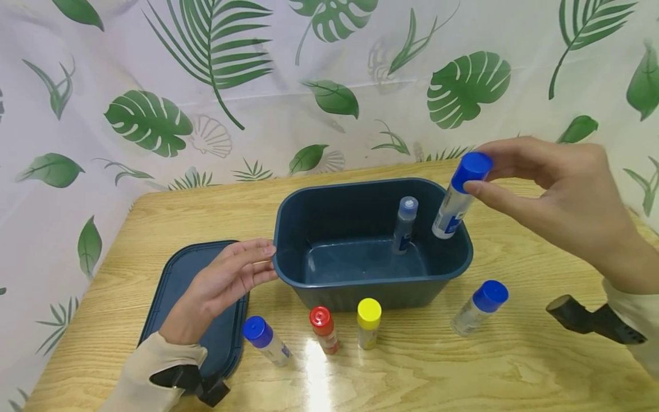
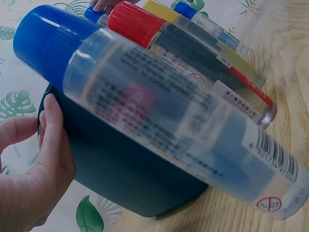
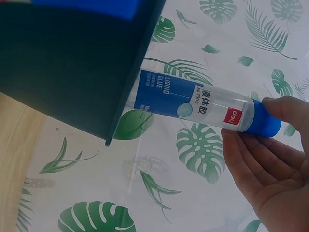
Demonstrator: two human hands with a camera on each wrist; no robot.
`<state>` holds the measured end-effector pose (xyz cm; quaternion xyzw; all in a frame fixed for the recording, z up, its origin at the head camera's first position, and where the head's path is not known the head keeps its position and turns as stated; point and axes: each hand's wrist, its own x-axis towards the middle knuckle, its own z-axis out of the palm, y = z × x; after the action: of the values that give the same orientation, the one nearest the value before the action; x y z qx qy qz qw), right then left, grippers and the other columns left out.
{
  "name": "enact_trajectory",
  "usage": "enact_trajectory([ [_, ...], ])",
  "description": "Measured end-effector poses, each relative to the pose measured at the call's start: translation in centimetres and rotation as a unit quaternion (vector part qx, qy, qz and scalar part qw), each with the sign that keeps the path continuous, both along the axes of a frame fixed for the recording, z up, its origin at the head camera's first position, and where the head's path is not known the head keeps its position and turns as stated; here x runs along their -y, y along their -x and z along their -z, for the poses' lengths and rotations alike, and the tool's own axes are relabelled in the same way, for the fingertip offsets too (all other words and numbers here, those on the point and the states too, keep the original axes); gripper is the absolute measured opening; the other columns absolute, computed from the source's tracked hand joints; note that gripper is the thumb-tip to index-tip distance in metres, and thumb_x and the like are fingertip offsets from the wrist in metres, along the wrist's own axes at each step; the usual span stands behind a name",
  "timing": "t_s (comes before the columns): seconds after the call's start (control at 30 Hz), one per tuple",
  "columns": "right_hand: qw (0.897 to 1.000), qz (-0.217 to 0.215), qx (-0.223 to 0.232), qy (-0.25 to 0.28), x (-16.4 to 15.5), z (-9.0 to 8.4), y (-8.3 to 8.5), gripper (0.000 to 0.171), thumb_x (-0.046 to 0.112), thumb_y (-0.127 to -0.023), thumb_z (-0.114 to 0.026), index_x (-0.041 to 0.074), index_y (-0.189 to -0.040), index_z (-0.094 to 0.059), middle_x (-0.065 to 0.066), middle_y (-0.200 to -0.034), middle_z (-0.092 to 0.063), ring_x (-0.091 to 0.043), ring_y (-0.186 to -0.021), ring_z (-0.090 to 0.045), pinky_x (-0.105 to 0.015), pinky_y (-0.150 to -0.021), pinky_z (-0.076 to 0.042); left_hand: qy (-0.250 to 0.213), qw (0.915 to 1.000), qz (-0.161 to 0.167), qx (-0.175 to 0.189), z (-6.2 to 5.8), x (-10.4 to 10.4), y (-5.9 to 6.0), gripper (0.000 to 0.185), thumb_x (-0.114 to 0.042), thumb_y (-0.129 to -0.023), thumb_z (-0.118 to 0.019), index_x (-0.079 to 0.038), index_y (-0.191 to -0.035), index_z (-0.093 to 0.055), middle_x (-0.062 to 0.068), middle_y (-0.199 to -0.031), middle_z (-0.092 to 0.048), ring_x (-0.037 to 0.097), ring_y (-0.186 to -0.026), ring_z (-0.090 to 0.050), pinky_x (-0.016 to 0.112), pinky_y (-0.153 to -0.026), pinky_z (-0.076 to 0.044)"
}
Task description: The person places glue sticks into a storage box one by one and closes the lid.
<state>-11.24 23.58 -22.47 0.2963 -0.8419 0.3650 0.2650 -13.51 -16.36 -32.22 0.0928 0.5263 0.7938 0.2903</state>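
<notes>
Dark blue plastic tub (image 1: 329,274), rounded-rectangular, smooth-walled, on a pale wood-grain desk (image 1: 463,372); its flat matching lid (image 1: 177,274) lies just left of it under the left hand (image 1: 226,283), whose straight, relaxed fingers touch the tub's left rim and hold nothing. Right hand (image 1: 566,194) pinches by its blue cap one clear cylindrical liquid-glue bottle (image 1: 455,197), tilted over the tub's right rim; one more bottle (image 1: 404,226), blue-capped, stands upright inside the tub. Four further bottles on the desk in front of the tub: blue-capped bottles, two (image 1: 265,340) (image 1: 479,306); one red-capped bottle (image 1: 323,327); one yellow-capped bottle (image 1: 368,322).
</notes>
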Motion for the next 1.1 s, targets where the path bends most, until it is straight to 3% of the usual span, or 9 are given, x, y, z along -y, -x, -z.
enact_trajectory([
  [0.17, 1.0, -0.003, -0.002, -0.003, 0.1, 0.5, 0.2, 0.042, -0.017, -0.065, -0.079, -0.003, -0.104, -0.069, 0.015, -0.093, -0.07, 0.005, -0.082, -0.066, -0.008, -0.079, -0.05, 0.005, 1.0, -0.005, 0.004, 0.1, 0.0, 0.0, 0.018, -0.007, -0.1, -0.049, -0.008, -0.101, -0.067, 0.003, -0.091, -0.067, 0.012, -0.084, -0.065, 0.025, -0.084, -0.056],
  [0.7, 0.998, -0.062, -0.003, 0.02, 0.6, 1.2, 0.8, 0.043, -0.021, -0.062, -0.077, -0.005, -0.102, -0.07, 0.002, -0.092, -0.073, -0.002, -0.08, -0.069, -0.011, -0.079, -0.052, 0.007, 0.9999, -0.011, 0.005, 0.1, 0.0, 0.0, 0.018, -0.007, -0.1, -0.05, -0.007, -0.101, -0.067, 0.003, -0.091, -0.068, 0.013, -0.083, -0.065, 0.026, -0.084, -0.056],
  [1.1, 1.0, -0.024, 0.011, -0.008, 0.8, 2.4, 0.6, 0.047, -0.017, -0.064, -0.079, 0.002, -0.105, -0.069, 0.009, -0.093, -0.07, 0.004, -0.083, -0.066, -0.009, -0.079, -0.051, 0.012, 0.9997, -0.017, 0.011, 0.0, 0.0, 0.0, 0.016, -0.007, -0.099, -0.051, -0.006, -0.102, -0.067, 0.004, -0.093, -0.067, 0.013, -0.084, -0.065, 0.026, -0.084, -0.056],
])
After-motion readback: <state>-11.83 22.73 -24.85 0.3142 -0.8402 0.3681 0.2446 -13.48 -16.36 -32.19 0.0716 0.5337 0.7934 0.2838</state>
